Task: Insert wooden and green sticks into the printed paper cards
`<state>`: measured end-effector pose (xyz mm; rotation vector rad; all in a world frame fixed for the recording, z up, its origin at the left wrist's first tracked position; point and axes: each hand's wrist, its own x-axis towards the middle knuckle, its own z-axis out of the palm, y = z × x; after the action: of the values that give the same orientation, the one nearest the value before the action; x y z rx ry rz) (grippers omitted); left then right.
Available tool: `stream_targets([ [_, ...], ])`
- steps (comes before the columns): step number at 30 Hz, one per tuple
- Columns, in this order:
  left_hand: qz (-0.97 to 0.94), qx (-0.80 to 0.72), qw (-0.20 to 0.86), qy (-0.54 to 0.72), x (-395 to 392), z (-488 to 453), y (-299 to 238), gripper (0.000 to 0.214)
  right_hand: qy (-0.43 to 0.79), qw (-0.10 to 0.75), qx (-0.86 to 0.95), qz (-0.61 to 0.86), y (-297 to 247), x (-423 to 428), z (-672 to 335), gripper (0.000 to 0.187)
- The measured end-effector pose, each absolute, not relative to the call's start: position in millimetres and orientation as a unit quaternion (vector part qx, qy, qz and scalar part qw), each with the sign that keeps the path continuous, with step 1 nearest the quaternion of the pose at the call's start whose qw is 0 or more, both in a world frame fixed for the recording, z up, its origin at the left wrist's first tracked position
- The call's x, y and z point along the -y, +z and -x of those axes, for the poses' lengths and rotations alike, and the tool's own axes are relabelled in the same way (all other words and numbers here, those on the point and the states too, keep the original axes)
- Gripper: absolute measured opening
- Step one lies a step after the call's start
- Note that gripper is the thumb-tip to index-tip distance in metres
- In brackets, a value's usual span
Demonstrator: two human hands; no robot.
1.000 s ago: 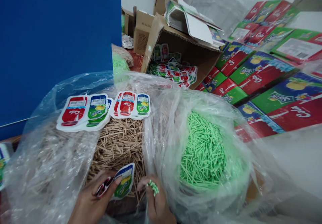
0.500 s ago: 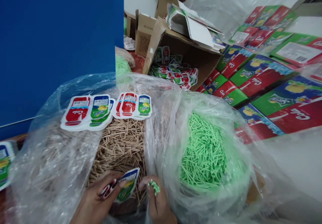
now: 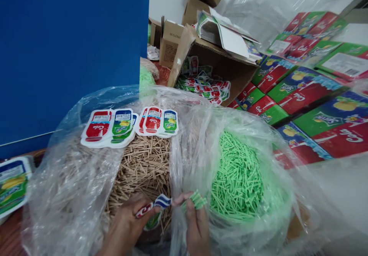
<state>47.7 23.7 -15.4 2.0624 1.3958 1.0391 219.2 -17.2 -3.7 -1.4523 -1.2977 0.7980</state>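
Left hand (image 3: 126, 217), its fingers closed, pinches a bent printed packet (image 3: 162, 201), while the right hand (image 3: 197, 221) grips a small bunch of green sticks (image 3: 199, 199) between thumb and fingers. The packet lies between the two hands, above the brown sticks (image 3: 146, 154), its free end close by the right fingertips, though whether they touch I cannot tell; the green heap (image 3: 238, 177) sits just right of the bunch.

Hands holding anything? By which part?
Left hand: red-blue-green printed card, thumb across its middle. Right hand: bundle of thin light-green sticks, gripped behind protruding ends.
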Motion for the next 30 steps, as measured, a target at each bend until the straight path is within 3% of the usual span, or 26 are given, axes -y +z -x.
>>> stream_targets([
  [5,-0.778,-0.473,0.170,0.377,-20,-61,-24,0.050,0.422,0.526,0.410,0.614,23,11,-219,0.032],
  [12,-0.804,-0.424,0.146,0.391,-20,-66,-23,0.046,0.445,0.473,0.462,0.604,38,3,-218,0.034],
  [19,-0.817,-0.370,0.178,0.404,-23,-68,-19,0.017,0.492,0.440,0.515,0.547,25,-8,-213,0.036],
  [24,-0.777,-0.400,0.254,0.415,-23,-64,-17,0.013,0.502,0.443,0.498,0.551,16,-6,-213,0.039],
  [30,-0.657,-0.476,0.463,0.357,-19,-59,-20,0.012,0.503,0.477,0.488,0.530,11,12,-212,0.034],
])
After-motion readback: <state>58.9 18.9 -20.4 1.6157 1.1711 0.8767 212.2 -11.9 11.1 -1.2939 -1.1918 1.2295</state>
